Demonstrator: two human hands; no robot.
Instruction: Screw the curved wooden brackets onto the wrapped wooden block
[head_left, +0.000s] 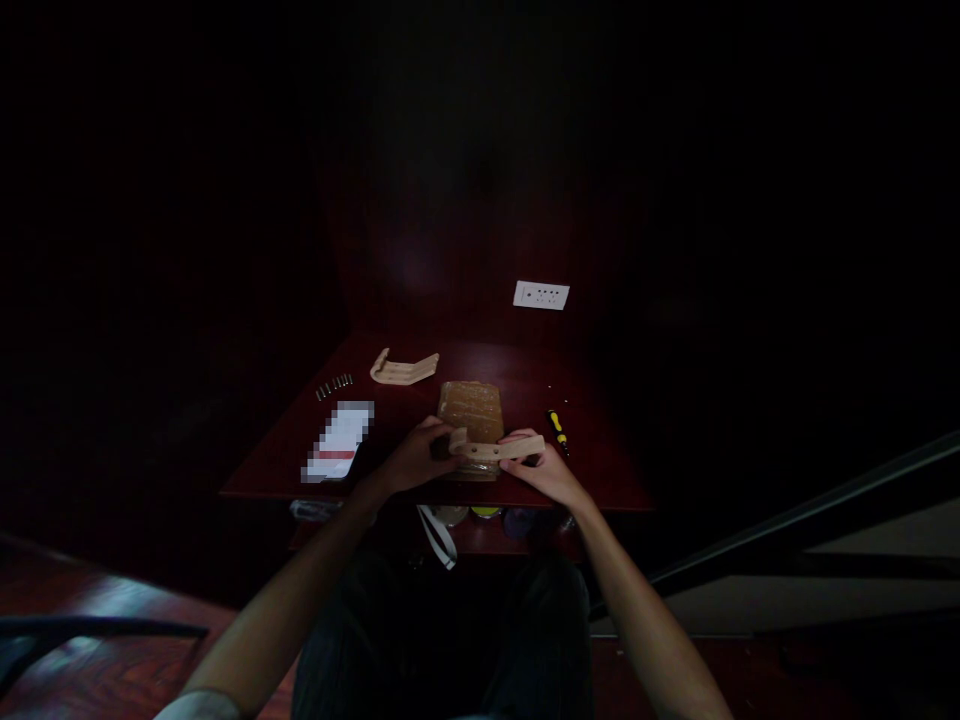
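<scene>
Near the front of the dark red desktop I hold a curved pale wooden piece [510, 450] with two dark holes along its side. My left hand [418, 456] grips its hooked end from the left. The fingers of my right hand [541, 468] are closed round its straight end. Beneath and behind it lies a brown package [471, 405] wrapped in shiny tape. Farther back on the left rest similar bent wooden pieces [405, 372], side by side. A yellow and black screwdriver [557, 428] lies to the right of my right hand.
Several small metal fasteners [334, 386] stand in a row at the left, behind a phone [341, 440] with a lit screen. A white socket plate [541, 295] is on the back wall. Below the desktop [405, 485], a shelf holds round containers and a white strap [437, 538].
</scene>
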